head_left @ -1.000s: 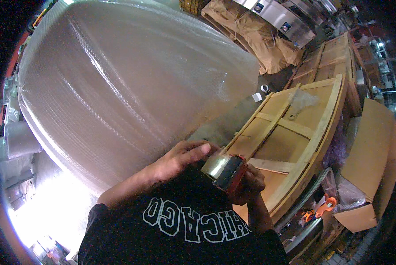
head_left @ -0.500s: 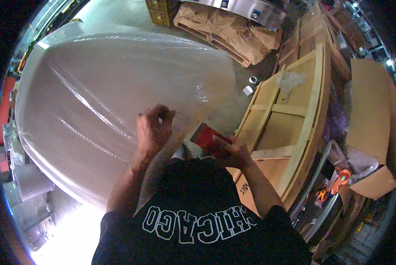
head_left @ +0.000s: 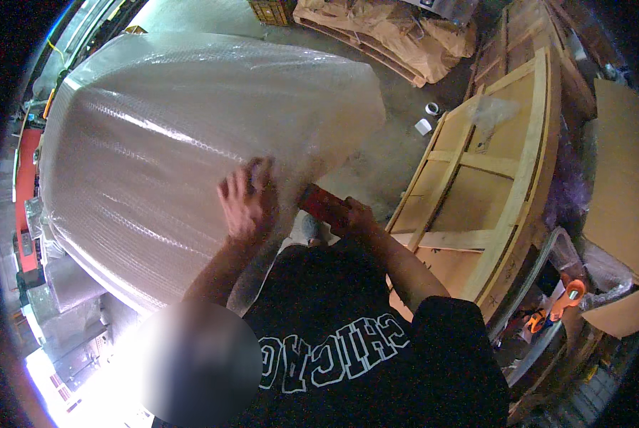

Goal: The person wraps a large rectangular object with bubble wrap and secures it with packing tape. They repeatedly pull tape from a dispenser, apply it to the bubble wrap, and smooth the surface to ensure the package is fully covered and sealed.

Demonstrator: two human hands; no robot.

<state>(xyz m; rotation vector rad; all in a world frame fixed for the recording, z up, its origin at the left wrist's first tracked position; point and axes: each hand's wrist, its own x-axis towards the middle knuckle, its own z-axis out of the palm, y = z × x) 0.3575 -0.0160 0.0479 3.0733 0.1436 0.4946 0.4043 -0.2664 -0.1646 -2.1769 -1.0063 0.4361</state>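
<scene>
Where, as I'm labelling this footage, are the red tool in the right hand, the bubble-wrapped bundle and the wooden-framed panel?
Red tool (head_left: 324,206): head view, middle of its red body.
Bubble-wrapped bundle (head_left: 180,167): head view, middle of its wrapped surface.
Wooden-framed panel (head_left: 489,163): head view, a wooden crosspiece.

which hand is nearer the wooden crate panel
Right. The right hand, holding the red tape dispenser, is just left of the wooden crate panel; the left hand is farther left, by the bubble-wrapped load.
</scene>
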